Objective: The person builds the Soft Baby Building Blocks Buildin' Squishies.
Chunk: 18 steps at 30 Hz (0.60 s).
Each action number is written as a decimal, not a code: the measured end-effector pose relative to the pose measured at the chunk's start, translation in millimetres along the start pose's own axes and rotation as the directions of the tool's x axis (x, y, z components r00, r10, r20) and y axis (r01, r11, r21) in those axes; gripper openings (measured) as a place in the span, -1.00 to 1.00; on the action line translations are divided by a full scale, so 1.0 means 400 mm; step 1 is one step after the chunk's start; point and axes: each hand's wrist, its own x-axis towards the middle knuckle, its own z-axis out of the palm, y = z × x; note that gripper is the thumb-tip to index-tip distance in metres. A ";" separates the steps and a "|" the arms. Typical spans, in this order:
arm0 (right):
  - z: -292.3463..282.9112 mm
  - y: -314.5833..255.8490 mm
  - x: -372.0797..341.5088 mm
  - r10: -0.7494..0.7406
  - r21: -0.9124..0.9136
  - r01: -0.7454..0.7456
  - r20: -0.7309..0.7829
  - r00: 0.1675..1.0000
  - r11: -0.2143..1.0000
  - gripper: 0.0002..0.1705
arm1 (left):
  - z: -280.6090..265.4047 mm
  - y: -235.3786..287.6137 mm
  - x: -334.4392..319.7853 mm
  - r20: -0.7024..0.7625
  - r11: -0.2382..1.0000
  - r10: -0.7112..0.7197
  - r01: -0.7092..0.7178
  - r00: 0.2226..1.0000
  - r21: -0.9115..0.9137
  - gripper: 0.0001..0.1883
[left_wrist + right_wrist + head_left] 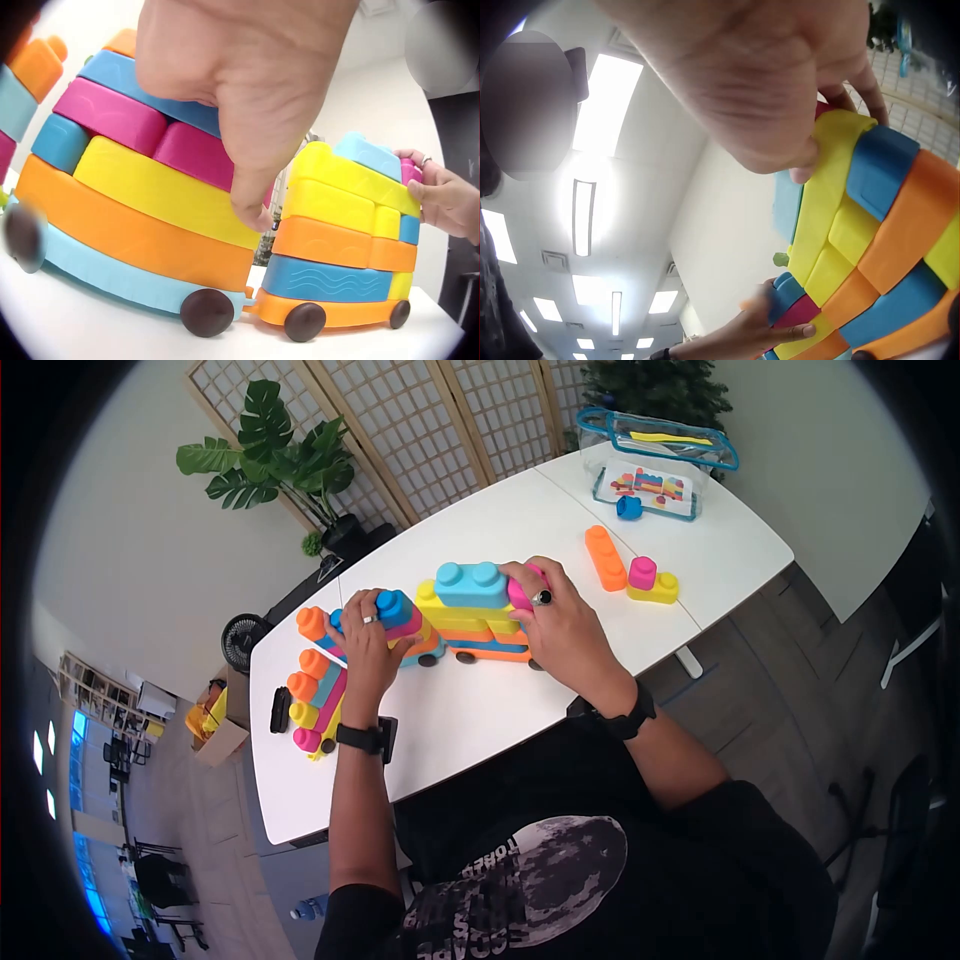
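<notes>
Toy building blocks make up a train of wheeled wagons on the white table [480,715]. In the head view my left hand [368,650] grips the upper part of the middle wagon [157,195], thumb down its near side and fingers over the top. At the right end of the adjoining wagon [337,247], my right hand [562,625] holds a pink block [409,172] between thumb and fingers. Beside that pink block a light blue block [470,586] tops the yellow layer. A third wagon [322,700] stands left of my left wrist, turned at an angle.
On the right of the table lie a long orange block [604,558] and a yellow block [655,590] with a pink block [642,571] on it. Farther back are a blue block [628,508] and a clear teal-edged bag [708,457]. A black object [281,710] lies near the left edge.
</notes>
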 end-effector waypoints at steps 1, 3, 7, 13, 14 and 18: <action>0.013 0.038 0.021 -0.007 -0.017 0.007 -0.014 1.000 1.000 -0.34 | 0.038 -0.007 0.043 0.022 1.000 0.013 -0.013 1.000 -0.007 0.01; 0.022 0.030 0.014 0.014 -0.026 -0.015 -0.017 1.000 1.000 -0.31 | 0.068 -0.022 0.066 0.010 0.999 0.042 -0.042 0.999 0.009 -0.01; 0.026 -0.051 -0.058 0.000 -0.068 -0.004 -0.064 0.998 0.998 -0.26 | 0.035 -0.014 0.038 -0.001 0.998 0.065 -0.065 0.998 0.023 -0.02; 0.051 -0.039 -0.056 -0.075 -0.170 0.054 -0.124 0.989 0.984 -0.14 | 0.022 0.005 0.039 0.042 0.999 0.004 -0.006 0.999 0.043 0.06; 0.050 -0.036 -0.054 -0.054 -0.164 0.036 -0.105 0.993 0.986 -0.11 | 0.023 0.005 0.036 0.038 0.999 -0.004 0.003 0.999 0.032 0.09; 0.045 -0.033 -0.052 -0.012 -0.168 0.004 -0.046 0.999 0.986 0.01 | 0.009 0.018 0.023 -0.008 0.995 0.017 -0.016 1.000 0.095 0.17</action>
